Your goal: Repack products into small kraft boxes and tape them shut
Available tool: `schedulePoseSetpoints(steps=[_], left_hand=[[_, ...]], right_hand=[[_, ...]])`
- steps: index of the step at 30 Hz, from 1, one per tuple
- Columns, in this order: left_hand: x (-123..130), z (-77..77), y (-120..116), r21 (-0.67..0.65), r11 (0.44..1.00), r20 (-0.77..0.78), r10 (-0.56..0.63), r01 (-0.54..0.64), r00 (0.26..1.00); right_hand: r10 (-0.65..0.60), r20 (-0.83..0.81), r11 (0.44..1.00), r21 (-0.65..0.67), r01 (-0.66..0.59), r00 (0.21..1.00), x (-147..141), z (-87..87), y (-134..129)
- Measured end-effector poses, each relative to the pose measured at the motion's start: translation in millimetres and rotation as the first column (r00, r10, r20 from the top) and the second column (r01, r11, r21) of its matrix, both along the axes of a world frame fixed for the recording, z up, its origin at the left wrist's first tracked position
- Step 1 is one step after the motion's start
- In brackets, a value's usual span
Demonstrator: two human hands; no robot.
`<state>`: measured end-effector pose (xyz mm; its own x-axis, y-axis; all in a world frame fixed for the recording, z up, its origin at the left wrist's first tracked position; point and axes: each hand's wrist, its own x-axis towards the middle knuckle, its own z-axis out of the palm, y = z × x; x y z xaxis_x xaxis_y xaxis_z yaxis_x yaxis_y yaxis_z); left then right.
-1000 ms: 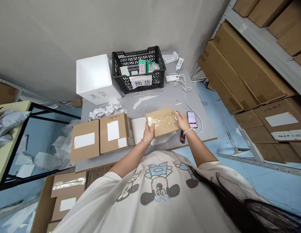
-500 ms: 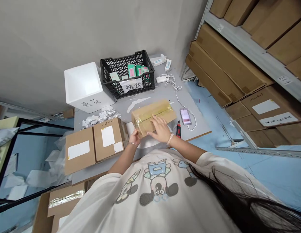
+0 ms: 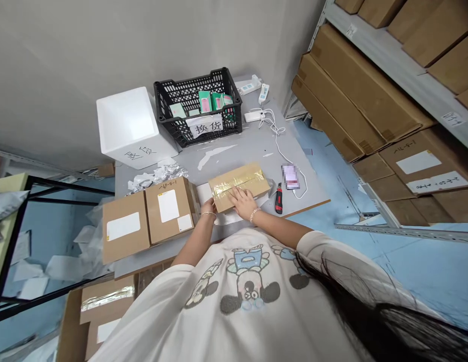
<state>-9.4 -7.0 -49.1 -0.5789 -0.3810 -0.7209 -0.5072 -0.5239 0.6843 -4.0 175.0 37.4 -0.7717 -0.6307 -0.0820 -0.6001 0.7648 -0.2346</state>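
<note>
A cardboard box (image 3: pixel 239 183) with shiny clear tape along its top seam lies on the table in front of me. My right hand (image 3: pixel 244 202) rests flat on its top near the front edge, fingers stretched out. At the box's left front corner, my left hand (image 3: pixel 209 207) grips its side, with the fingertips partly hidden. White paper (image 3: pixel 204 193) shows under and beside the box. Just to the right lies a red and black box cutter (image 3: pixel 279 199). Two labelled cardboard boxes, the nearer one (image 3: pixel 170 211) close to my left wrist, stand on the left.
A black plastic crate (image 3: pixel 202 110) with small green cartons and a white foam box (image 3: pixel 128 125) stand at the back. Crumpled wrap (image 3: pixel 158 173) lies before them. A phone (image 3: pixel 291 177) on a white cable is at right. Shelves of cartons (image 3: pixel 343 100) rise beyond.
The box has gone from tilted to lying flatter on the table. My right hand has moved slightly left and down with it; my left hand stays at its left end.
</note>
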Motion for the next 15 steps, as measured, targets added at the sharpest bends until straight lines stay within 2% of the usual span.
schedulePoseSetpoints(steps=[1, 2, 3, 5, 6, 7, 9, 11, 12, 13, 15], left_hand=[[0, 8.7, -3, -0.098, 0.995, 0.0, 0.005, -0.005, 1.0], [0, 18.7, -5, -0.253, 0.967, -0.005, 0.0, -0.002, 1.0], [0, 29.5, -5, -0.444, 0.896, -0.032, -0.041, 0.023, 0.999], [-1, 52.0, 2, -0.755, 0.651, -0.087, -0.212, 0.074, 0.973], [-2, 62.3, 9, -0.842, 0.531, -0.097, -0.325, 0.097, 0.941], [-3, 71.1, 19, -0.895, 0.431, -0.092, -0.437, 0.118, 0.895], [-4, 82.9, 45, -0.943, 0.274, -0.032, -0.643, 0.191, 0.765], [-6, 85.9, 74, -0.954, 0.128, 0.07, -0.785, 0.271, 0.616], [-6, 84.5, 87, -0.952, 0.057, 0.123, -0.829, 0.301, 0.546], [-7, 81.8, 100, -0.947, -0.009, 0.173, -0.856, 0.321, 0.487], [-9, 74.5, 119, -0.932, -0.116, 0.259, -0.875, 0.343, 0.41]], right_hand=[[0.018, 0.002, 0.999, -0.031, -0.018, 1.0, -1, -1.1, 4], [0.03, 0.0, 0.997, -0.073, -0.03, 1.0, -1, -2.0, 10], [0.027, -0.005, 0.992, -0.125, -0.027, 1.0, -1, -3.1, 18], [-0.074, -0.017, 0.971, -0.229, 0.068, 0.997, 3, -7.2, 39], [-0.185, -0.02, 0.947, -0.272, 0.173, 0.983, 6, -11.0, 52], [-0.324, -0.015, 0.903, -0.304, 0.305, 0.946, 9, -16.1, 66], [-0.627, 0.02, 0.736, -0.314, 0.6, 0.779, 12, -30.0, 94], [-0.807, 0.08, 0.559, -0.218, 0.8, 0.586, 12, -46.0, 118], [-0.851, 0.111, 0.498, -0.14, 0.856, 0.513, 11, -53.7, 127], [-0.874, 0.145, 0.461, -0.053, 0.886, 0.464, 9, -60.6, 135], [-0.883, 0.218, 0.445, 0.102, 0.89, 0.416, 3, -71.5, 143]])
